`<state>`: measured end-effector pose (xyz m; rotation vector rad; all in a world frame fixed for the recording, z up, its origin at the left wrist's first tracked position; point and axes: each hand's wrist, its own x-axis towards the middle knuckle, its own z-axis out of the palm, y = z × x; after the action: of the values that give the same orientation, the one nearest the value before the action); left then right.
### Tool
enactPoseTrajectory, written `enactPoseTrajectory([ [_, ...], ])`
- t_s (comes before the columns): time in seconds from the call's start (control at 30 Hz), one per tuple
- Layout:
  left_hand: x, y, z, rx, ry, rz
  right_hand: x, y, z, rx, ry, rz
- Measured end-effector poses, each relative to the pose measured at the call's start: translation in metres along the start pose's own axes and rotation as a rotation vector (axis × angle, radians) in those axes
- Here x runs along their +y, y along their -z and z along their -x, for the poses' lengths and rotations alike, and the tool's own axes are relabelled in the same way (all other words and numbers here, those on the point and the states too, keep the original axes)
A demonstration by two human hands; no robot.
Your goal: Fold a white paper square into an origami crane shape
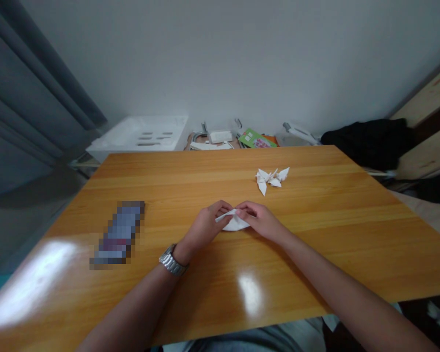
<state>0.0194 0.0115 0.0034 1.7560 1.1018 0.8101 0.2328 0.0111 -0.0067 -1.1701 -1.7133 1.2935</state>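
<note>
A small piece of white folded paper (236, 224) is held between both hands just above the middle of the wooden table. My left hand (208, 222), with a metal watch (172, 259) on its wrist, pinches the paper's left side. At the paper's upper right edge, the fingers of my right hand (261, 219) are closed on it. The fingertips partly hide the folds. Beyond my right hand lie folded white paper cranes (272, 179), close together on the table.
A blurred-out flat device (118, 234) lies at the left of the wooden table (190, 181). Past the far edge are a white tray (139, 134), a green booklet (256, 139) and assorted small items. Black cloth (368, 139) lies at the right, a grey curtain (25, 88) hangs left.
</note>
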Motion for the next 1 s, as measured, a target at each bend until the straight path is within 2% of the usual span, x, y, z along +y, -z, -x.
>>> enactPoseTrajectory([
  [0.17,-0.007,0.005,-0.003,-0.061,0.0,0.11,0.0,0.001,0.0,-0.01,-0.041,-0.032],
  [0.3,-0.009,0.013,-0.004,-0.182,-0.019,0.161,-0.002,0.004,0.001,-0.008,-0.043,-0.041],
  [0.4,-0.004,0.02,-0.004,-0.244,-0.01,0.199,-0.001,0.006,0.002,-0.022,-0.067,-0.11],
  [0.5,0.005,0.025,-0.003,-0.24,-0.006,0.197,0.001,0.006,0.002,-0.017,-0.096,-0.193],
  [0.6,0.014,0.029,-0.001,-0.305,-0.009,0.237,0.003,0.007,0.002,-0.015,-0.111,-0.257],
  [0.73,0.016,0.032,0.002,-0.292,-0.012,0.292,0.002,0.01,0.003,-0.019,-0.109,-0.247],
  [0.9,0.011,0.025,0.001,-0.285,-0.004,0.303,-0.005,0.015,0.004,0.022,0.003,-0.011],
  [1.0,0.005,0.017,0.001,-0.213,-0.027,0.237,-0.009,0.014,0.006,0.018,0.05,0.073],
])
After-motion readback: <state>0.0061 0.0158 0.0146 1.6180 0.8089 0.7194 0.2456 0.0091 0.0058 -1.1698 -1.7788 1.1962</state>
